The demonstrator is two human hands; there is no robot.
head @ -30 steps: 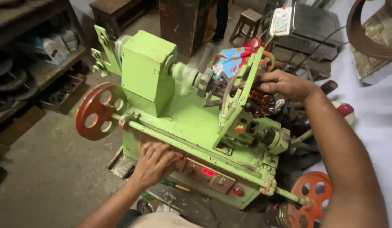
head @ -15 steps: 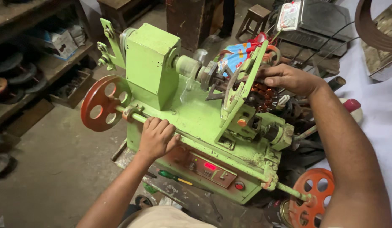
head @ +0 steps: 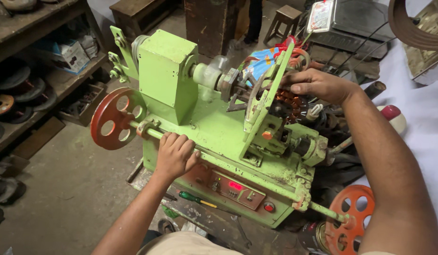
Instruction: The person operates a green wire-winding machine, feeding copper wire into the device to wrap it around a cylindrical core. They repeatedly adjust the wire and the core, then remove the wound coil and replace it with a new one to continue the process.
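Green paint, chipped and grimy, covers the long rod (head: 238, 163) that the left hand (head: 175, 155) wraps, fingers curled shut over it along the front of the winding machine (head: 214, 127). That rod ends in a red handwheel (head: 114, 118) at one side and an orange handwheel (head: 351, 218) at the other. The right hand (head: 318, 85) rests half-closed on top of a copper-wound stator (head: 287, 105) held beside the tilted green bracket (head: 266, 92); whether it pinches anything cannot be told. A red-lit control panel (head: 235, 188) sits below the rod, with a green-handled screwdriver (head: 196, 200) lying under it. Wooden shelves (head: 34, 85) at left hold a box and dark round spools.
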